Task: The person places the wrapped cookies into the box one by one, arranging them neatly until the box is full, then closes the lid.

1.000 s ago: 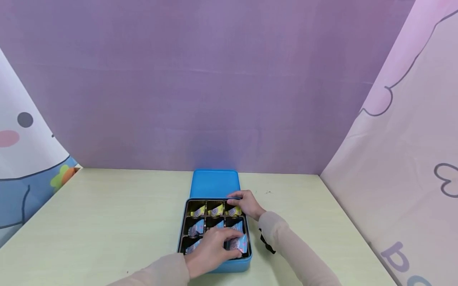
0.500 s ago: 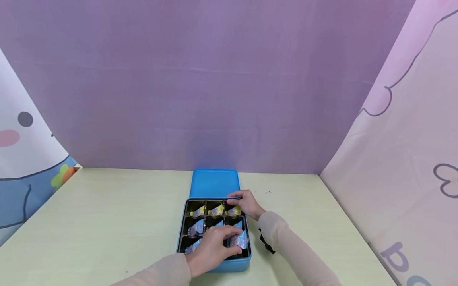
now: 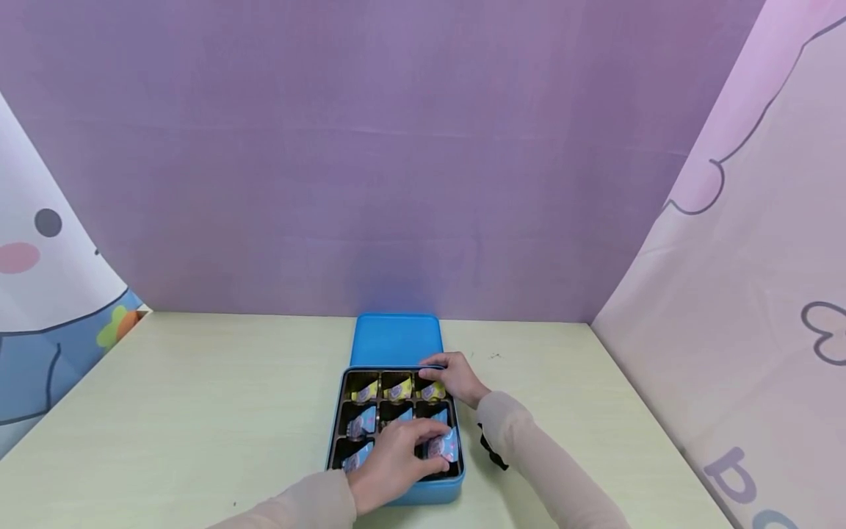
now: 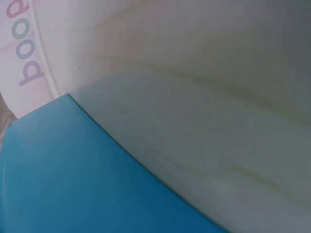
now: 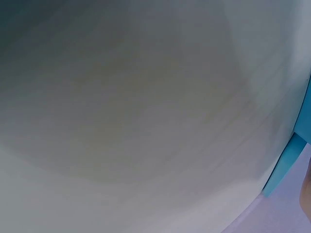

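A blue tin box (image 3: 423, 494) with a dark divided tray stands on the table. Its back row holds yellow-wrapped candies (image 3: 398, 390); the middle row holds blue-wrapped ones (image 3: 361, 423). My left hand (image 3: 391, 459) reaches over the front row, thumb and forefinger pinching a blue-wrapped candy (image 3: 443, 445) at the front right compartment. That hand hides the front middle compartment. At the back right corner my right hand (image 3: 456, 378) grips the box's rim. The left wrist view shows the box's blue side (image 4: 77, 170); in the right wrist view a finger edge (image 5: 306, 194) shows beside the box.
A blue lid (image 3: 397, 339) lies flat behind the box, up against the purple backdrop (image 3: 396, 162). Printed cloth panels (image 3: 760, 294) stand at both sides of the pale table (image 3: 231, 397).
The blue-wrapped candy under my left fingers has tilted and shifted slightly within the front right compartment. My right hand and the box have stayed in place.
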### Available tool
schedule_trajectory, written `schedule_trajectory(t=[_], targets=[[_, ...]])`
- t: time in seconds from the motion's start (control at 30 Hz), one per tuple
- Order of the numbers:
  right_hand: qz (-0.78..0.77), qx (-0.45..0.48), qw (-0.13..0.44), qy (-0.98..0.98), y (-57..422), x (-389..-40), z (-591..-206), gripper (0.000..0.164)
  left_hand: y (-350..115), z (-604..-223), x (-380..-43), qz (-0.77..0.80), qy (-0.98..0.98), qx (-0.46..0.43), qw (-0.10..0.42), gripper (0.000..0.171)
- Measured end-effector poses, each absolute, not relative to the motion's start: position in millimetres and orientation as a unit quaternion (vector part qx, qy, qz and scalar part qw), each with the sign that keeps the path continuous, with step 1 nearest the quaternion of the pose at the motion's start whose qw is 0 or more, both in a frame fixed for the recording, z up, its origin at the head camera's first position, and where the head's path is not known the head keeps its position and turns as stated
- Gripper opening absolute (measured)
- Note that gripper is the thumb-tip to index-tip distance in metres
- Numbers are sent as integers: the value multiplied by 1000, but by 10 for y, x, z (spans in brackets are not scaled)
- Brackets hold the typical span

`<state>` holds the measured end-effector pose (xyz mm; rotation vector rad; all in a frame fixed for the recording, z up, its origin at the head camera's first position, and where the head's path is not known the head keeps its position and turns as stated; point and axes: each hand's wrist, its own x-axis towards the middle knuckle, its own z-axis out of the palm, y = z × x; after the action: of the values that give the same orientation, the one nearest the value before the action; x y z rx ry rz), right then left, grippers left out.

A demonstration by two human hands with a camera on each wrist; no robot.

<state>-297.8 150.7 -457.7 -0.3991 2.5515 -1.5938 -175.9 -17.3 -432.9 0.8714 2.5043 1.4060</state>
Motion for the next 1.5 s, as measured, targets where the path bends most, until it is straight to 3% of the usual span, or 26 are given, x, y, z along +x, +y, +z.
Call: schedule_trajectory(t=[0.63,1.13,1.5], targets=[[-511,-128,57,848,1474,-2970,-4536,22,-204,-4303,-1774,356,872,334,43,39],[-514,-123,57,847,1477,-2961,-4526,21,-194,-4260,-1784,330,868,370,21,29],[-517,-123,55,845,1477,-2950,-4531,21,-208,-4281,-1798,387,850,355,54,28]])
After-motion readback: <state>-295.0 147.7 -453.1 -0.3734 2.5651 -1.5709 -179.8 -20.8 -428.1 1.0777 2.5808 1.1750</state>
